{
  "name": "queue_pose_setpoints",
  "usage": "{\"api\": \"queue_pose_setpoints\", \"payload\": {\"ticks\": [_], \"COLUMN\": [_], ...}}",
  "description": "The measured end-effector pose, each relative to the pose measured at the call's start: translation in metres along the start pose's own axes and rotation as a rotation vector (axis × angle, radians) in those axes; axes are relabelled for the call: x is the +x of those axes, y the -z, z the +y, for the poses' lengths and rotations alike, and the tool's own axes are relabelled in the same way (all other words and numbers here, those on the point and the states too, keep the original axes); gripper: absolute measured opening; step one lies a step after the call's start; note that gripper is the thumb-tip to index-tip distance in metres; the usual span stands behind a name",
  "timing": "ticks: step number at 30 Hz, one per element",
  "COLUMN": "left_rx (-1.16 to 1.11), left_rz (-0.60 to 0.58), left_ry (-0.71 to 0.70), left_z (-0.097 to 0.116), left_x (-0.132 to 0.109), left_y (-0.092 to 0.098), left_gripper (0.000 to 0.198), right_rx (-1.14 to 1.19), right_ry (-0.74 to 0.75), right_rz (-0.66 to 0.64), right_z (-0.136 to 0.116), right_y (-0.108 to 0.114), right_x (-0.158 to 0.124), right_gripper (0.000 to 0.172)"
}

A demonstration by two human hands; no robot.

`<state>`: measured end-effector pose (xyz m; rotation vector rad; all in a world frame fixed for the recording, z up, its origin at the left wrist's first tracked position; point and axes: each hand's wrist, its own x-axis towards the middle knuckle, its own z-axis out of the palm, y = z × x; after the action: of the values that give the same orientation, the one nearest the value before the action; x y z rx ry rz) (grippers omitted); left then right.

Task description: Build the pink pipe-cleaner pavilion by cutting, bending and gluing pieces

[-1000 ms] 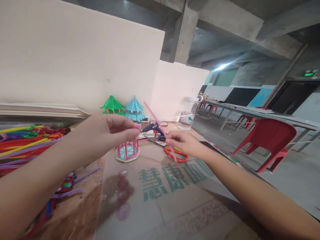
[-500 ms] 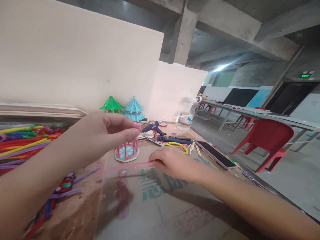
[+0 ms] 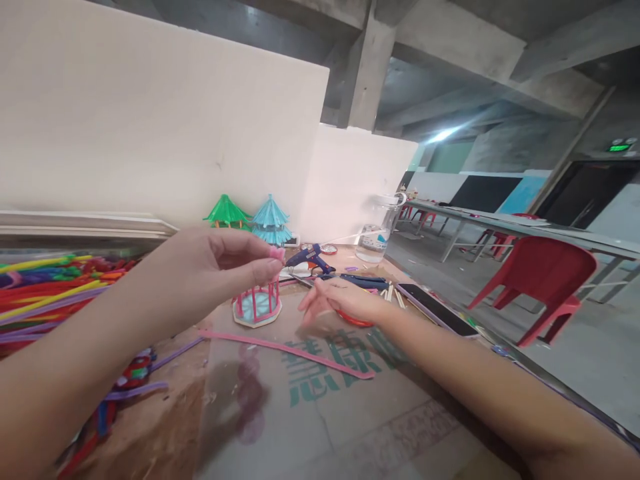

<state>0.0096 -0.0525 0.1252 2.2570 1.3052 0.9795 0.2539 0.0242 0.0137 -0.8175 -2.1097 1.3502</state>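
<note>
My left hand (image 3: 220, 267) is raised over the table with thumb and fingers pinched on a small pink piece (image 3: 277, 253). Just below it stands a small pink-railed base with a blue floor (image 3: 257, 304). My right hand (image 3: 337, 301) hovers low over red-handled scissors (image 3: 354, 320), fingers loosely spread and holding nothing. A long pink pipe cleaner (image 3: 290, 349) lies flat on the clear sheet in front of both hands.
A heap of coloured pipe cleaners (image 3: 50, 287) fills the left. Green (image 3: 226, 211) and blue (image 3: 271, 219) pavilion roofs stand by the wall. A blue glue gun (image 3: 310, 257), a phone (image 3: 434, 309), wooden sticks and a clear jug (image 3: 376, 233) lie behind. Red chairs (image 3: 543, 277) stand to the right.
My right hand carried the long pink pipe cleaner down, laid it flat on the sheet and let go, then drew back above the red scissors. The left hand kept its pinch.
</note>
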Motion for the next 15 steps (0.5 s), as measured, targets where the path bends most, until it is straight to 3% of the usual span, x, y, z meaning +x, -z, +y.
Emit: {"api": "queue_pose_setpoints", "payload": {"ticks": [2,4,5,7,8,11,15], "left_rx": [0.0,-0.017,-0.033,-0.067,-0.077,-0.07,-0.047], "left_rz": [0.002,0.001,0.0,-0.001,-0.003,-0.013,-0.012], "left_ry": [0.009,0.028,0.036,0.046,0.046,0.033,0.022], "left_z": [0.001,0.002,0.002,0.002,0.002,0.0,-0.002], "left_x": [0.0,0.0,0.0,0.0,0.0,0.0,-0.001], "left_y": [-0.001,-0.001,-0.002,-0.003,-0.004,-0.005,-0.005], "left_gripper": [0.032,0.033,0.033,0.034,0.034,0.033,0.033], "right_rx": [-0.089,-0.396,-0.582,-0.859,-0.923,-1.02,-1.113], "right_ry": [0.025,-0.003,-0.056,-0.102,-0.103,-0.005,0.157], "right_rz": [0.114,0.186,0.173,0.025,-0.057,-0.098,-0.007], "right_z": [-0.009,-0.021,-0.028,-0.04,-0.044,-0.05,-0.042], "right_y": [0.0,-0.005,-0.011,-0.024,-0.031,-0.049,-0.052], "right_x": [-0.005,-0.014,-0.021,-0.034,-0.039,-0.047,-0.032], "right_gripper": [0.061,0.045,0.038,0.036,0.036,0.007,0.01]}}
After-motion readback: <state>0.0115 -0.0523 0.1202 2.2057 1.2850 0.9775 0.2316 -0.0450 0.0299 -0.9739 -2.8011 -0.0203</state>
